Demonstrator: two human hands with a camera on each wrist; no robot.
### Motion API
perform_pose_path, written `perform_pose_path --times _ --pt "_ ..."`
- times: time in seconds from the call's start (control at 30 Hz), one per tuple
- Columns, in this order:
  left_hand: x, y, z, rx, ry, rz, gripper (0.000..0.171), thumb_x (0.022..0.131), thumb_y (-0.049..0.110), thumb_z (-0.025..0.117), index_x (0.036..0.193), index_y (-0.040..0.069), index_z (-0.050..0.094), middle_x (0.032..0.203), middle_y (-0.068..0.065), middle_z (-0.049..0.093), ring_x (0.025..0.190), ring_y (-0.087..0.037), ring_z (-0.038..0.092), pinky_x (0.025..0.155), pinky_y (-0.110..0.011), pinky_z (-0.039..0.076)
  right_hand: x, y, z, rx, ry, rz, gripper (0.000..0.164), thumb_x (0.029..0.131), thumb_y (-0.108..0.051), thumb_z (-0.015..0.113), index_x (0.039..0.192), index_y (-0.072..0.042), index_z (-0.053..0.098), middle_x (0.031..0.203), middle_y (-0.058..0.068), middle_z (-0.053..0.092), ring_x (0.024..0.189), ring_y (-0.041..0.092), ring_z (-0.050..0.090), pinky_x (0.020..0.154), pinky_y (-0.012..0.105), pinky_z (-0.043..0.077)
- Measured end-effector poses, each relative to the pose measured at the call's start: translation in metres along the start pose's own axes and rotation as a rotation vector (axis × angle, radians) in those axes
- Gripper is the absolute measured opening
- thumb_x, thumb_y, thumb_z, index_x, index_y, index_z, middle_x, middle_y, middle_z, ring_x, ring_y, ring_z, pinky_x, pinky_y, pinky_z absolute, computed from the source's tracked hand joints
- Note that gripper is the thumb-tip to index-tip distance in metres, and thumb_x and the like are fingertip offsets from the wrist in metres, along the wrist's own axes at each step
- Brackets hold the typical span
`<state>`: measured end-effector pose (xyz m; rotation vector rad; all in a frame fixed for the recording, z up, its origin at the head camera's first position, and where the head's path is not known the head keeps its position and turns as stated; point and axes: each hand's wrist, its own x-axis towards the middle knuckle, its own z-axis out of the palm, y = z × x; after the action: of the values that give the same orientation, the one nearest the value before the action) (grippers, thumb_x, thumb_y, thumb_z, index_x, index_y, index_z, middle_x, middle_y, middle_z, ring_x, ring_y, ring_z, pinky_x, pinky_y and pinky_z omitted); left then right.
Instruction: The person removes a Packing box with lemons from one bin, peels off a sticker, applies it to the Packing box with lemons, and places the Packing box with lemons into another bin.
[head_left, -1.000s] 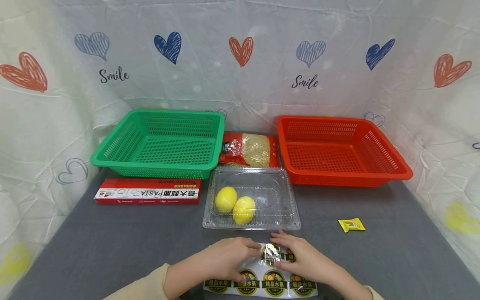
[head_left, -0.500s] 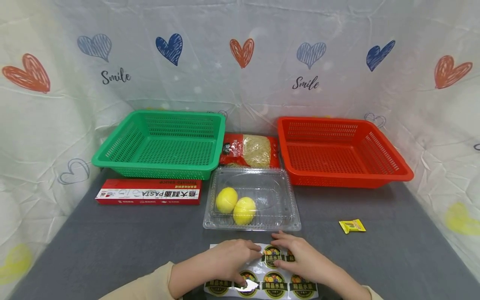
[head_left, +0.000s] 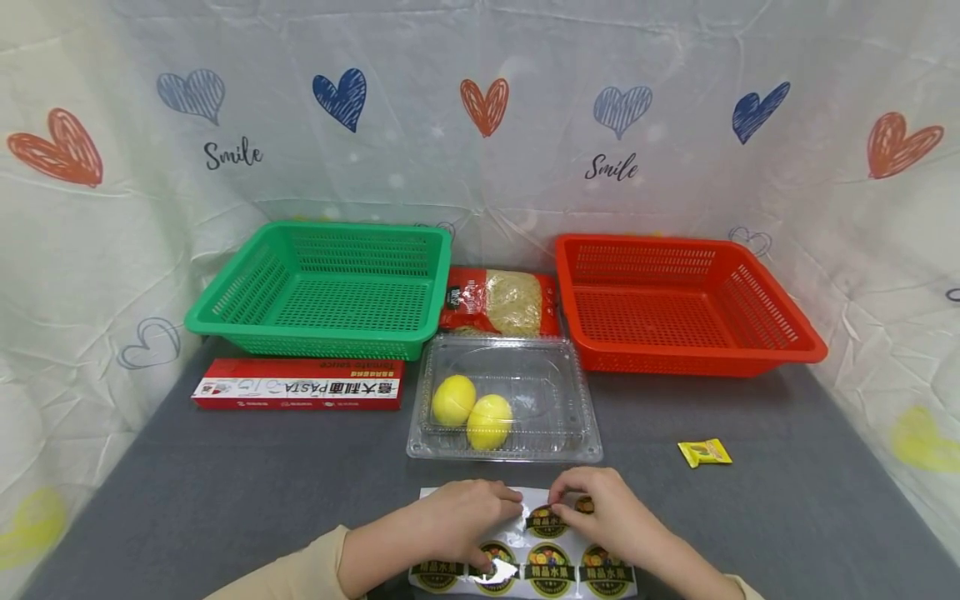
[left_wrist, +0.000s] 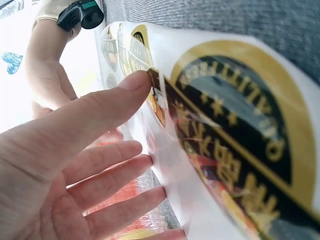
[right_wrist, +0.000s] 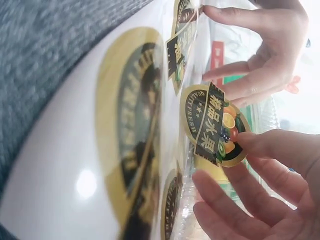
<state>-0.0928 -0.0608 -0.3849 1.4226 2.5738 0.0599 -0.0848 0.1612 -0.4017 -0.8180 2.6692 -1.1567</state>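
Observation:
A white sheet of round black-and-gold fruit stickers [head_left: 534,498] lies at the near edge of the table. My left hand [head_left: 465,518] rests on its left part, thumb and fingers spread and fairly straight; in the left wrist view the thumb [left_wrist: 115,102] presses on a printed label. Between thumb and index finger, my right hand [head_left: 611,515] pinches the upper edge of one sticker [right_wrist: 215,125]. That sticker's upper part stands up off the sheet, while its lower edge is close against the backing in the right wrist view.
Beyond the sheet sits a clear plastic box [head_left: 540,392] with two lemons [head_left: 489,422]. Behind are a green basket [head_left: 322,343], a red basket [head_left: 690,360] and a red noodle bag [head_left: 513,302]. A pasta box [head_left: 296,385] lies left, a small yellow packet [head_left: 704,452] right.
The right hand's spread fingers have drawn together and now pinch the sticker, whose upper edge has come up from the sheet. The left hand stays on the sheet.

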Motion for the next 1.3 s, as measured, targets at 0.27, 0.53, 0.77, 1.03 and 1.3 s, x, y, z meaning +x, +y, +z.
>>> perform_pose_path --times 0.27,0.53,0.77,1.03,1.3 --pt "-0.001 -0.002 0.0 -0.035 0.014 0.002 0.06 0.064 0.035 0.083 0.116 0.014 0.063 0.124 0.004 0.056 0.114 -0.019 0.052 0.086 -0.026 0.047 -0.001 -0.002 -0.001 0.068 -0.003 0.014 0.015 0.078 0.0 0.067 0.079 -0.015 0.064 0.078 -0.01 0.061 0.072 0.001 0.059 0.063 0.022 0.052" --pt "-0.002 -0.002 -0.005 -0.136 0.079 -0.033 0.037 0.073 0.034 0.076 0.104 0.015 0.068 0.106 0.007 0.063 0.097 -0.007 0.058 0.075 -0.022 0.049 -0.002 -0.008 -0.006 0.116 0.023 -0.015 0.01 0.081 -0.003 0.066 0.082 -0.013 0.064 0.078 -0.005 0.063 0.069 0.002 0.059 0.059 0.022 0.052" --pt "0.001 -0.002 -0.007 -0.57 0.237 -0.146 0.011 0.082 0.019 0.07 0.09 0.011 0.068 0.084 0.009 0.065 0.074 0.002 0.058 0.064 -0.012 0.047 0.001 -0.013 -0.009 0.113 0.1 -0.109 0.009 0.082 -0.004 0.067 0.084 -0.012 0.065 0.079 -0.003 0.065 0.068 0.004 0.061 0.058 0.022 0.052" --pt "0.002 -0.002 -0.003 -0.902 0.443 -0.155 0.004 0.081 0.006 0.068 0.08 0.008 0.065 0.075 0.007 0.063 0.067 0.002 0.057 0.061 -0.016 0.05 0.005 -0.021 -0.014 0.131 0.126 -0.097 0.012 0.081 -0.004 0.067 0.088 -0.013 0.066 0.084 -0.005 0.065 0.071 0.006 0.062 0.061 0.023 0.053" --pt "-0.003 -0.003 -0.008 -0.986 0.479 -0.23 0.004 0.082 0.007 0.067 0.079 0.01 0.065 0.074 0.007 0.063 0.066 -0.002 0.059 0.063 -0.02 0.051 0.007 -0.028 -0.016 0.143 0.194 -0.059 0.016 0.082 -0.011 0.069 0.098 -0.01 0.067 0.087 0.0 0.068 0.071 0.005 0.062 0.056 0.023 0.051"
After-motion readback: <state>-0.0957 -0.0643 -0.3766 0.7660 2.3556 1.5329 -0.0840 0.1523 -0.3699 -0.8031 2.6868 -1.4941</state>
